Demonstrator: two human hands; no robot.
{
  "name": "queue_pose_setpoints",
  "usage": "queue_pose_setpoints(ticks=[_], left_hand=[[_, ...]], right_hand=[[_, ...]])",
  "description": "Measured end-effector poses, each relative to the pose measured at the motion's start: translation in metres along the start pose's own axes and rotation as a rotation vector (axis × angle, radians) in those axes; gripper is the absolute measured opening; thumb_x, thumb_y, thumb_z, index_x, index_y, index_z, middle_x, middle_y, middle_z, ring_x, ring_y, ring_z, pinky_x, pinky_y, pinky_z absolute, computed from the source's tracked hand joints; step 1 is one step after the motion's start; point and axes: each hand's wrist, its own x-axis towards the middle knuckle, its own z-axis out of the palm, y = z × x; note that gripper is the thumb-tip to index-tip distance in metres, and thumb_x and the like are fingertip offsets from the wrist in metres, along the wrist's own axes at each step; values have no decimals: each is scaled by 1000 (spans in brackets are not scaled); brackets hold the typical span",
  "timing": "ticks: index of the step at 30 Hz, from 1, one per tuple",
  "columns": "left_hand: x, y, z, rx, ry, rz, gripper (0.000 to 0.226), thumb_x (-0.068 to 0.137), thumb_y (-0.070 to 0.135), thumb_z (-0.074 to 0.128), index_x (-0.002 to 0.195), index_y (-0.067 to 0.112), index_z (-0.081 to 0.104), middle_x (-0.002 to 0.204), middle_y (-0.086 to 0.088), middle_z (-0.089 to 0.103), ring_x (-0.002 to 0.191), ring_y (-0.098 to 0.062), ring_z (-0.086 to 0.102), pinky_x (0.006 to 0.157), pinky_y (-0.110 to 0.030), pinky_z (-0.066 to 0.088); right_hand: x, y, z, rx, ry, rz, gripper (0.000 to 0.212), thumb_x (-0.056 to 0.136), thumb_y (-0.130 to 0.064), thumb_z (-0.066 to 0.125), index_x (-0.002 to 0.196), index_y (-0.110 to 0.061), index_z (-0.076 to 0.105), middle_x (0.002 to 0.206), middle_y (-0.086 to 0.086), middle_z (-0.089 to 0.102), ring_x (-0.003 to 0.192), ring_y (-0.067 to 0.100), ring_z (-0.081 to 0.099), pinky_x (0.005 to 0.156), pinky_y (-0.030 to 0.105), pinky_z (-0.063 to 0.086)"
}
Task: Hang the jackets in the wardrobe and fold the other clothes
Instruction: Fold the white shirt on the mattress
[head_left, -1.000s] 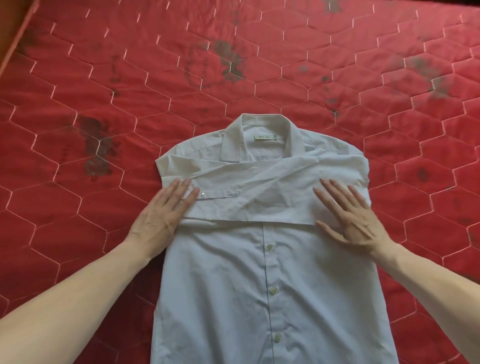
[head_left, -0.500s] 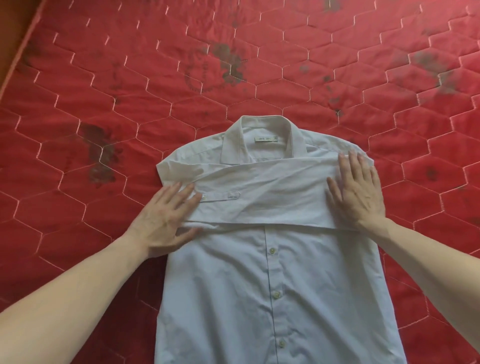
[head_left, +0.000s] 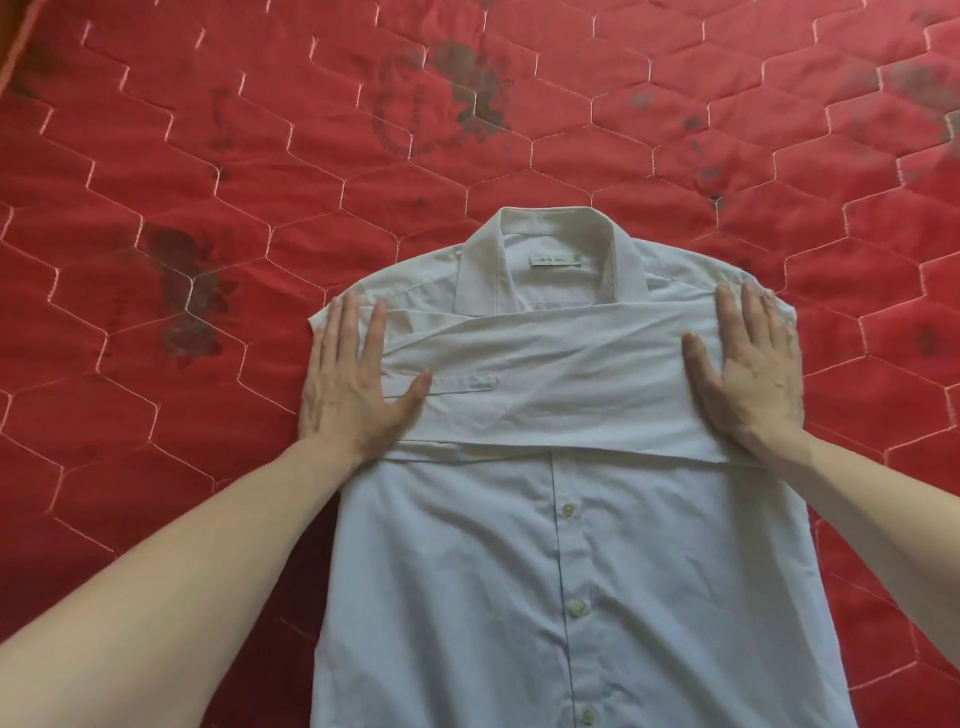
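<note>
A white button-up shirt (head_left: 561, 571) lies flat, front up, on a red quilted mattress (head_left: 208, 208), collar pointing away from me. Both sleeves are folded across the chest in a band (head_left: 545, 374), with a cuff showing near the left side. My left hand (head_left: 350, 384) presses flat on the shirt's left shoulder edge with straight fingers. My right hand (head_left: 748, 374) presses flat on the right shoulder edge in the same way. Neither hand grips the cloth.
The mattress has hexagon stitching and several dark stains (head_left: 187, 296) left of the shirt and beyond the collar. A wooden edge (head_left: 10, 47) shows at the far left corner. The shirt's hem runs out of view at the bottom.
Both hands slid outward and up along the folded sleeves, from the middle of the band to the shirt's shoulder edges, fingers now pointing away from me.
</note>
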Motion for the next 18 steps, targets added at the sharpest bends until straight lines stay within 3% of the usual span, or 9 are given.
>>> queue_pose_setpoints(ticks=[5,8,11,13,18], left_hand=[[0,1,3,69,-10,20,98,95,77,24,167,15,-3,172,-19,-11,160,-29,-14,130,-49,4],[1,8,-4,252,-50,-17,98,95,77,7,165,10,-7,171,-23,-11,159,-34,-15,130,-50,0],[-10,22,-10,373,-77,-38,90,101,67,-4,163,3,-8,171,-21,-12,159,-32,-15,129,-49,-3],[-34,34,-7,303,-34,25,80,105,57,-1,164,3,-3,173,-16,-9,161,-28,-9,130,-47,0],[-145,82,27,-19,4,218,69,107,44,28,165,8,19,174,-10,10,161,-24,5,128,-50,16]], right_hand=[[1,0,3,-26,13,-27,76,102,-63,22,166,-23,16,174,8,10,161,25,5,130,48,4],[-3,-5,0,-117,26,-29,74,103,-59,18,166,-20,14,174,9,8,161,26,1,129,52,-1],[-29,-25,-2,-151,85,-155,67,106,-45,25,165,-14,19,174,8,11,161,25,5,128,52,1],[-65,-44,4,-91,91,-234,64,107,-39,28,166,-15,19,174,4,11,161,21,6,129,50,4],[-180,-72,27,47,60,-328,62,106,-36,36,164,-16,26,173,3,18,160,21,13,129,47,14]])
